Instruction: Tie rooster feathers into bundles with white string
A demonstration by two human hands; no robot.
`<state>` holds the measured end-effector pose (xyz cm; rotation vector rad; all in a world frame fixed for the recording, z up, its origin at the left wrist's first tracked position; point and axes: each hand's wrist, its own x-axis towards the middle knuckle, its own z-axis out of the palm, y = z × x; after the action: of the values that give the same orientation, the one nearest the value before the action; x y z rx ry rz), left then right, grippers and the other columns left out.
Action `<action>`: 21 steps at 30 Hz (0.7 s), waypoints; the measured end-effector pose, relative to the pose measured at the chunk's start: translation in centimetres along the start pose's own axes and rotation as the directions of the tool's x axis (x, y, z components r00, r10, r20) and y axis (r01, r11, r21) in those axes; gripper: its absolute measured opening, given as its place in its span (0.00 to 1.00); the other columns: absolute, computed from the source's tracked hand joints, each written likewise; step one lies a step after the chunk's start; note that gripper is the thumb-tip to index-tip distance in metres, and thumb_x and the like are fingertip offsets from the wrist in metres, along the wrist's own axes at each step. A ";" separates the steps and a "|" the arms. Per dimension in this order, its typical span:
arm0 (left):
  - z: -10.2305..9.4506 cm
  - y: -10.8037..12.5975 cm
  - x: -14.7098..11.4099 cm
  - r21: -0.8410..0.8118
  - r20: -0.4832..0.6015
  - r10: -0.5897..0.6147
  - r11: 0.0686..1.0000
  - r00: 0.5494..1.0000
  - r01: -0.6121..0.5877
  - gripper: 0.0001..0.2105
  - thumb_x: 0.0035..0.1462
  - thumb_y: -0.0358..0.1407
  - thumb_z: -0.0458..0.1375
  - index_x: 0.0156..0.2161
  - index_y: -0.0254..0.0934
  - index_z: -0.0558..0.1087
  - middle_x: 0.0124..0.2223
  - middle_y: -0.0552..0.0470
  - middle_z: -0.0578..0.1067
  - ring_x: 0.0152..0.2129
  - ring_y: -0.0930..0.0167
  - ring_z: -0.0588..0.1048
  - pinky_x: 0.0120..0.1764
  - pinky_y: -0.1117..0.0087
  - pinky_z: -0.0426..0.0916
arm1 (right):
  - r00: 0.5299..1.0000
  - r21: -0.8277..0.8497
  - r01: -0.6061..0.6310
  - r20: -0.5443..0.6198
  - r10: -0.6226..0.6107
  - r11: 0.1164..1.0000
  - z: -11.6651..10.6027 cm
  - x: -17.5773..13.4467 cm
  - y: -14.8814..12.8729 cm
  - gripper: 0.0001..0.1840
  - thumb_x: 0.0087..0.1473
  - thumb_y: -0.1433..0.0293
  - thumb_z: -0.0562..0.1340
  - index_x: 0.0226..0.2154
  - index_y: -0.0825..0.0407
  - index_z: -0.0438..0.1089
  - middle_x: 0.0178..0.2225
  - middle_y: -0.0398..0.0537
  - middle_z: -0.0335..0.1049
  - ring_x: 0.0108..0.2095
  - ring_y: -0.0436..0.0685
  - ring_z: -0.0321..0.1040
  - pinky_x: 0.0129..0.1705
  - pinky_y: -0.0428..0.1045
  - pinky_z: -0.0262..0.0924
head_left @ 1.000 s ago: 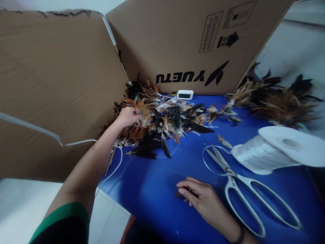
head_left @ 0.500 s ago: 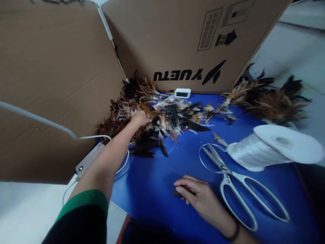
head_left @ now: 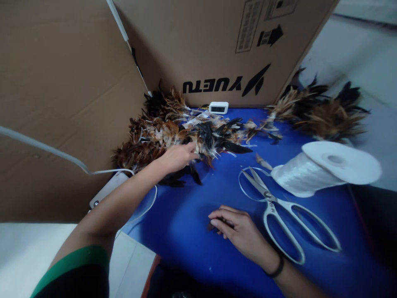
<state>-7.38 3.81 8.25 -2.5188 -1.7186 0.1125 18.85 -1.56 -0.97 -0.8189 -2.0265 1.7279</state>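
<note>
Blue tabletop [head_left: 192, 219] is carrying a feather pile [head_left: 186, 134] at its far left corner, against cardboard walls [head_left: 62, 91]. Left hand [head_left: 178, 156] is reaching into the near edge of the pile, fingers closing among the feathers; whether any feather is actually pinched cannot be told, since the fingertips are buried. Right hand [head_left: 237, 229] is resting on the tabletop with fingers curled together over a small dark piece, probably feathers, pressing it flat. Scissors [head_left: 285, 213] are lying just right of that hand, blades parted, beside a white thread spool [head_left: 322, 167] tipped on its side. 1 finished feather bundle [head_left: 322, 114] is lying at the far right; a small white device [head_left: 218, 107] is sitting behind the pile, and a cable [head_left: 102, 171] is running along the left edge.

Likely risks: loose feathers are light, so a quick pull could be dragging neighbours off the edge; the right wrist is passing near open blades; the spool could be rolling, and the left forearm could be snagging the cable.
</note>
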 end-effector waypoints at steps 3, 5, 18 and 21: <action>0.5 0.8 1.0 0.104 0.088 0.091 0.990 0.992 -0.100 0.10 0.59 0.30 0.50 0.36 0.36 0.74 0.41 0.45 0.70 0.35 0.70 0.70 0.32 0.72 0.63 | 1.000 -0.003 -0.003 0.005 0.003 1.000 0.0 0.1 -0.1 0.11 0.57 0.63 0.58 0.33 0.51 0.74 0.30 0.45 0.69 0.23 0.47 0.67 0.24 0.42 0.63; 0.7 0.7 1.5 0.141 0.124 0.125 0.980 0.984 -0.143 0.10 0.59 0.29 0.50 0.32 0.33 0.74 0.40 0.44 0.71 0.36 0.69 0.70 0.31 0.73 0.62 | 1.000 -0.003 0.000 0.010 0.000 1.000 0.0 0.1 -0.2 0.11 0.57 0.63 0.58 0.34 0.51 0.73 0.30 0.45 0.69 0.24 0.47 0.68 0.24 0.43 0.63; -2.2 -1.3 -0.6 -0.377 -0.430 -0.288 0.918 0.856 0.119 0.09 0.58 0.37 0.54 0.36 0.36 0.75 0.37 0.49 0.74 0.36 0.72 0.72 0.40 0.72 0.65 | 1.000 0.022 0.005 -0.015 -0.005 1.000 0.0 0.1 -0.2 0.12 0.56 0.62 0.58 0.34 0.51 0.74 0.30 0.46 0.69 0.22 0.46 0.67 0.22 0.42 0.63; -2.9 -1.6 -2.8 -0.418 -0.417 -0.372 0.889 0.829 0.189 0.11 0.57 0.40 0.55 0.34 0.36 0.75 0.33 0.51 0.75 0.31 0.73 0.72 0.38 0.73 0.64 | 1.000 0.025 -0.007 -0.017 0.007 1.000 0.0 0.1 0.0 0.12 0.56 0.62 0.58 0.34 0.51 0.74 0.30 0.46 0.70 0.22 0.46 0.67 0.23 0.42 0.64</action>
<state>-9.54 1.65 11.33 -2.1695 -1.9833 -0.8655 18.79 -1.48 -1.02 -0.8310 -1.9894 1.7407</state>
